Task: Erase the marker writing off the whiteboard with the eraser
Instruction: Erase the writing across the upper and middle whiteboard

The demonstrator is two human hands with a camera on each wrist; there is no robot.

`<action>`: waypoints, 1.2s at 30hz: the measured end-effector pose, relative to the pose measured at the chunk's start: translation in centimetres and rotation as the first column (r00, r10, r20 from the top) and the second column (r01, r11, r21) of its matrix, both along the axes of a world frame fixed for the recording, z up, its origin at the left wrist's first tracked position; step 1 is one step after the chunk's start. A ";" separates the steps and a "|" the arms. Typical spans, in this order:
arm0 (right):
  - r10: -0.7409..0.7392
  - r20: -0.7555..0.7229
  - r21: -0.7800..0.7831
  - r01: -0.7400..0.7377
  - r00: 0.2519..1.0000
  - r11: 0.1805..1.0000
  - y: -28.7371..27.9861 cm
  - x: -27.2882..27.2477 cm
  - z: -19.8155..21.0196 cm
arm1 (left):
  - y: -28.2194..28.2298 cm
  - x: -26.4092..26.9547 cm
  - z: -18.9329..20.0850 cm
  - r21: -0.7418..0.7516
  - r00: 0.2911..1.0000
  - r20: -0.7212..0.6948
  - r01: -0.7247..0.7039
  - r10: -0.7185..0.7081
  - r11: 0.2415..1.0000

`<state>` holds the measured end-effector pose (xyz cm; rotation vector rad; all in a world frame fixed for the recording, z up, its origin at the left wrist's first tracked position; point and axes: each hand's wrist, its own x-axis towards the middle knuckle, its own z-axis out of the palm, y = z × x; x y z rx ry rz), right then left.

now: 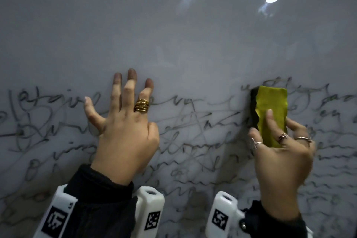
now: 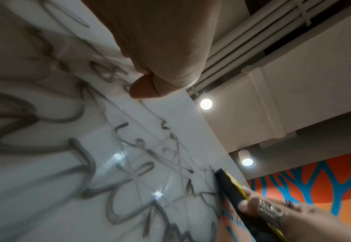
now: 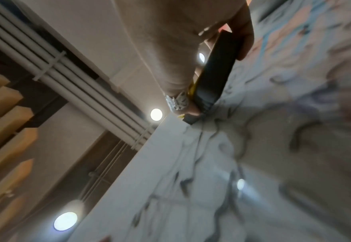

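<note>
I see the whiteboard (image 1: 173, 35) filling my head view, its upper half wiped to a grey sheen, its lower half covered in looping marker writing (image 1: 193, 141) from 9 o'clock across to 3 o'clock. My left hand (image 1: 123, 127) lies flat on the board at about 7 o'clock from centre, fingers straight and spread, fingertips (image 1: 132, 75) smudged dark and touching the surface just above the top line of script; a coiled gold ring (image 1: 141, 105) sits on one finger. My right hand (image 1: 280, 160) at 4 o'clock grips the eraser (image 1: 270, 114), thumb on its left edge and fingers curled over its yellow back, so the hand is clamped on it. The eraser stands upright, its dark pad pressed against the board on the top row of writing at 3 o'clock. The right wrist view shows that pad (image 3: 212, 81) meeting the board edge-on. White camera mounts (image 1: 148, 212) sit on both black sleeves (image 1: 96, 199) at 6 o'clock
</note>
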<state>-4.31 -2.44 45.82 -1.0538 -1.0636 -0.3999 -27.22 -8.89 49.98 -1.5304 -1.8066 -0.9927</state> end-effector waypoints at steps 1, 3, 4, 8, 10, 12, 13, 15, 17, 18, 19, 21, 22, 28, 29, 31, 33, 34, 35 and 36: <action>0.006 0.045 0.036 -0.008 0.999 0.999 0.0 -0.6 0.1 | 0.1 0.2 0.0 -0.003 1.000 -0.003 -0.013 0.013 1.000; 0.103 0.183 0.078 -0.119 0.978 0.990 -0.3 -2.7 -0.1 | 0.3 0.9 0.0 0.011 1.000 0.004 -0.030 0.030 0.999; 0.146 0.240 0.075 -0.169 0.960 0.983 -0.6 -3.6 -0.4 | 0.3 1.3 0.0 0.030 1.000 -0.002 -0.016 0.016 0.999; 0.117 0.241 0.064 -0.136 0.963 0.989 0.2 -1.0 -1.0 | 0.9 3.8 -0.2 0.057 0.966 -0.222 0.148 -0.132 0.987; 0.016 0.091 0.043 -0.020 0.996 0.999 1.4 2.4 -0.9 | 1.3 5.1 0.4 0.065 0.928 -0.333 0.202 -0.169 0.977; -0.042 -0.027 -0.006 0.042 0.999 0.999 2.4 4.7 -0.5 | 1.9 6.2 1.1 0.069 0.907 -0.381 0.222 -0.180 0.973; -0.053 -0.035 -0.001 0.053 0.998 0.999 2.7 4.9 -0.3 | 2.3 6.7 1.4 0.070 0.902 -0.391 0.226 -0.181 0.972; -0.012 0.075 0.073 0.007 0.997 0.997 2.5 3.3 0.0 | 3.2 7.7 1.9 0.069 0.903 -0.388 0.227 -0.183 0.971; 0.061 0.266 0.090 -0.088 0.962 0.992 1.9 0.8 -0.2 | 3.9 8.3 2.2 0.067 0.913 -0.369 0.216 -0.177 0.974; 0.076 0.343 0.076 -0.108 0.936 0.991 1.5 0.0 -0.5 | 4.1 8.4 2.2 0.065 0.917 -0.361 0.207 -0.170 0.976; 0.074 0.383 0.061 -0.105 0.921 0.993 1.3 0.1 -0.7 | 4.2 8.4 2.2 0.064 0.919 -0.358 0.200 -0.165 0.978; 0.038 0.330 0.052 -0.059 0.943 0.997 1.5 1.8 -0.8 | 4.4 8.2 2.0 0.060 0.917 -0.364 0.198 -0.163 0.978; 0.006 0.252 0.055 -0.020 0.968 0.998 1.8 3.0 -0.7 | 4.3 8.0 2.0 0.061 0.915 -0.371 0.197 -0.161 0.978; -0.009 0.192 0.102 -0.011 0.981 0.995 2.5 2.6 1.4 | 4.4 8.7 2.0 0.083 0.920 -0.368 0.177 -0.135 0.981; 0.027 0.257 0.112 -0.058 0.966 0.992 2.1 1.4 1.4 | 4.5 8.7 1.9 0.085 0.921 -0.366 0.173 -0.131 0.981; 0.079 0.340 0.101 -0.120 0.937 0.988 1.9 0.5 1.0 | 4.6 8.5 1.8 0.089 0.919 -0.376 0.163 -0.118 0.983; 0.067 0.319 0.094 -0.102 0.945 0.990 2.4 2.2 0.7 | 4.6 8.3 1.8 0.087 0.912 -0.395 0.155 -0.109 0.984; 0.036 0.259 0.099 -0.064 0.965 0.993 2.9 3.6 0.7 | 4.6 8.1 1.9 0.086 0.910 -0.401 0.153 -0.107 0.985; 0.006 0.178 0.099 -0.024 0.984 0.995 3.4 5.2 0.8 | 4.6 8.0 1.9 0.086 0.910 -0.402 0.150 -0.104 0.985; -0.007 0.099 0.090 -0.002 0.995 0.996 3.9 6.6 1.1 | 4.6 8.0 2.0 0.088 0.910 -0.402 0.146 -0.099 0.985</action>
